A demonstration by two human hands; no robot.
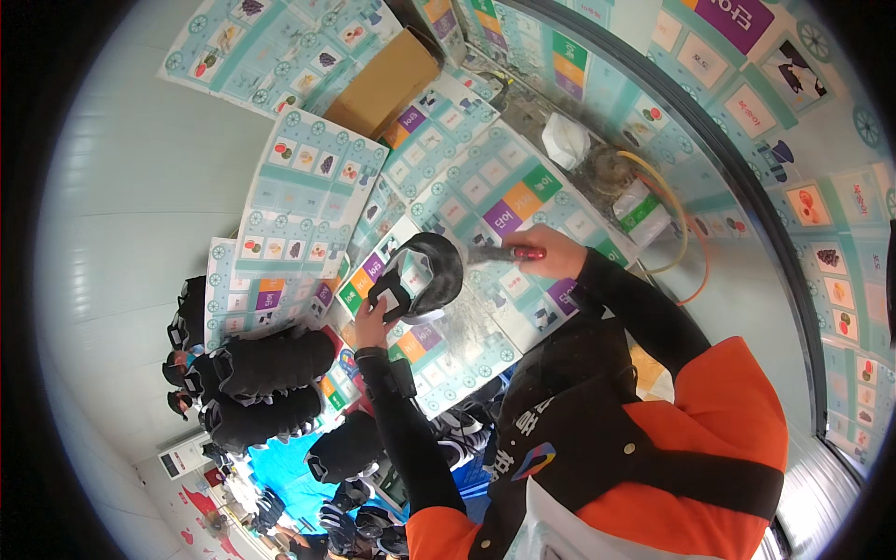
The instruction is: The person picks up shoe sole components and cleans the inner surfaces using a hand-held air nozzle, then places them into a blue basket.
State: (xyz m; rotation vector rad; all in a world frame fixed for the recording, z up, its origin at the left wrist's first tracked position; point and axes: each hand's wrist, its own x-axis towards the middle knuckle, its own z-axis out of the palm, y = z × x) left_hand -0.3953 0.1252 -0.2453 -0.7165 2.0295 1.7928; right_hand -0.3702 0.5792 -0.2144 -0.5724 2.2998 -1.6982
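The person stands at the near side of a table (pixel 481 347) covered in patterned sheets, both hands busy above it. Their left hand (pixel 371 327) is closed on one end of a black padded band (pixel 448 275), thumb and fingers pinching the squarish piece at its lower left. The band curls round into a loop over the middle of the table, its opening turned up enough that I can see its pale inside; whether its underside rests on the tabletop I can't tell.

The right hand (pixel 553 252) is wrapped in a fist around the red handle of a brush (pixel 529 253), over the right part of the table. The bristles point left, toward the loop, and are blurred; they come up just beside the band, and I can't make out whether they touch it.

A brown cardboard box (pixel 385 84) sits at the far left end of the table. Along the table's right edge are a crumpled white bag (pixel 565 140) and, nearer the person, a white and green packet (pixel 642 213) with a yellow hose (pixel 686 224) looping past it. Off the table's left side, black padded pieces (pixel 280 364) lie in a pile, and beyond the near left corner of the table spreads a bright blue sheet (pixel 299 476).
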